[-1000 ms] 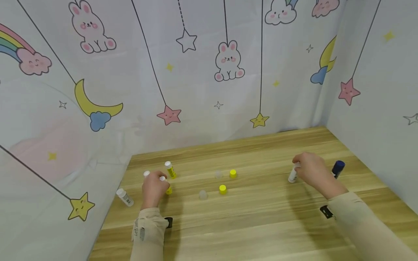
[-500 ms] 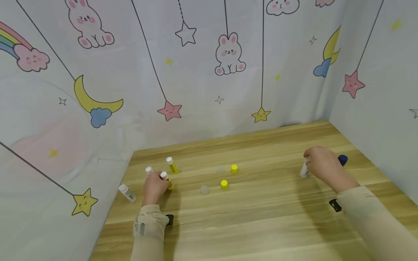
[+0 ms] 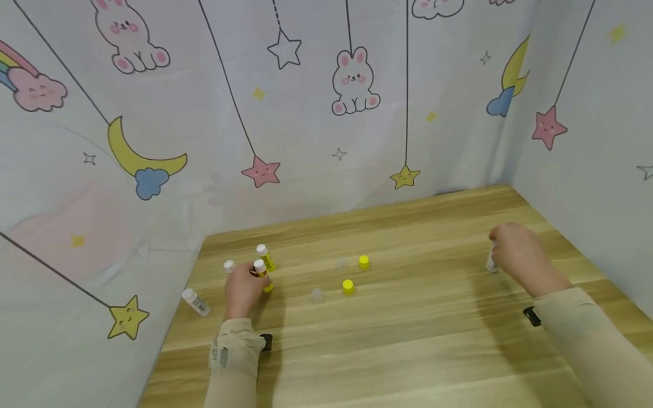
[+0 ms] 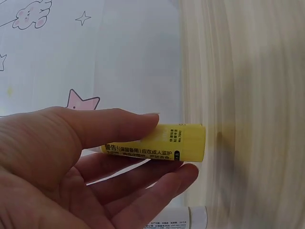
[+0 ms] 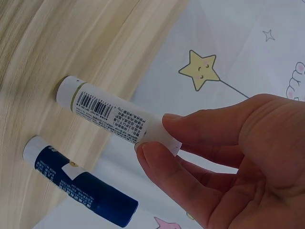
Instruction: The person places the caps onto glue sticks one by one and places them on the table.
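My left hand (image 3: pixel 245 288) grips a yellow glue stick (image 4: pixel 152 143) with a white cap, thumb on one side and fingers on the other. It stands nearly upright at the table's left; I cannot tell whether its base touches the wood. Beside it are another yellow glue stick (image 3: pixel 267 259) and a white glue stick (image 3: pixel 229 265), partly covered by the hand. Over at the right, my right hand (image 3: pixel 525 258) pinches the top of a white glue stick (image 5: pixel 109 112) between thumb and fingertips. A navy glue stick (image 5: pixel 78 181) stands close by, hidden in the head view.
Two yellow caps (image 3: pixel 364 262) and two translucent caps (image 3: pixel 317 296) lie mid-table. One more white glue stick (image 3: pixel 196 302) is near the left edge of the wooden table (image 3: pixel 398 340). A printed curtain (image 3: pixel 306 124) rises behind the table and along its sides.
My right hand has moved right with the white glue stick, towards the navy one, which it now hides in the head view. The yellow glue stick in my left hand has shifted slightly towards the back.
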### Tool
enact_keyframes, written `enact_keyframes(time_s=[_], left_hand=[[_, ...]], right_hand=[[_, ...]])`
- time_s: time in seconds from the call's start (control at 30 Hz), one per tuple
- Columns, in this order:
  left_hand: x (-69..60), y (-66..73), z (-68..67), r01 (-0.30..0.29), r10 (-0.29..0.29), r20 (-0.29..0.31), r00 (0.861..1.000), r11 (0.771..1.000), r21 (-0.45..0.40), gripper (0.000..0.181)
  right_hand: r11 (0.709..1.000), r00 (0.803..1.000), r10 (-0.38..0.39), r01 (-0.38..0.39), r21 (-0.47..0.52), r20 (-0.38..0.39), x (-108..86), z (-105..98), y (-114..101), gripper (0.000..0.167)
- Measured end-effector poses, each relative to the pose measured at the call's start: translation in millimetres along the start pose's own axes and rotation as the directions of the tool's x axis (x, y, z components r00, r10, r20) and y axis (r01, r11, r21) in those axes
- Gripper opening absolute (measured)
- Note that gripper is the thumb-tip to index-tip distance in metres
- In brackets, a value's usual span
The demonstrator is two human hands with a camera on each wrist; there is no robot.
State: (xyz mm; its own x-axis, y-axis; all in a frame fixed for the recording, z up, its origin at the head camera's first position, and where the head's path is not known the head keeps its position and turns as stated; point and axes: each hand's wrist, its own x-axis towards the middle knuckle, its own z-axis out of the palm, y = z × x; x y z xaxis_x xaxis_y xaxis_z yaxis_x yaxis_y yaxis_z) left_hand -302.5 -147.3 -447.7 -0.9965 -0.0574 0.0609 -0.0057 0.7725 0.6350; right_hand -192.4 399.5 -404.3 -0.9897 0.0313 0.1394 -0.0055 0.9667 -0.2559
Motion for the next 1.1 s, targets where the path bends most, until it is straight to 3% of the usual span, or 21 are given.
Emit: enact_keyframes(time_s=[0.4, 0.77, 1.1], left_hand=[[0.5, 10.3, -6.3, -0.01, 0.01, -0.013, 1.0, 1.0, -0.003, 0.033], [-3.7, 12.2, -1.3, -0.026, 0.027, -0.03, 0.999, 0.999, 0.031, 0.032], [-4.6, 15.2, 3.9, -0.058, 0.06, -0.064, 0.996, 0.998, 0.027, 0.03]], right_hand=[[0.999, 1.0, 0.027, -0.027, 0.02, 0.012, 0.9, -5, 3, 0.034], [0.997, 0.996, 0.071, -0.073, 0.037, 0.057, -3.8, -5, 4, 0.034], [0.997, 0.997, 0.076, -0.076, 0.012, 0.009, -4.6, -4, 1, 0.033]])
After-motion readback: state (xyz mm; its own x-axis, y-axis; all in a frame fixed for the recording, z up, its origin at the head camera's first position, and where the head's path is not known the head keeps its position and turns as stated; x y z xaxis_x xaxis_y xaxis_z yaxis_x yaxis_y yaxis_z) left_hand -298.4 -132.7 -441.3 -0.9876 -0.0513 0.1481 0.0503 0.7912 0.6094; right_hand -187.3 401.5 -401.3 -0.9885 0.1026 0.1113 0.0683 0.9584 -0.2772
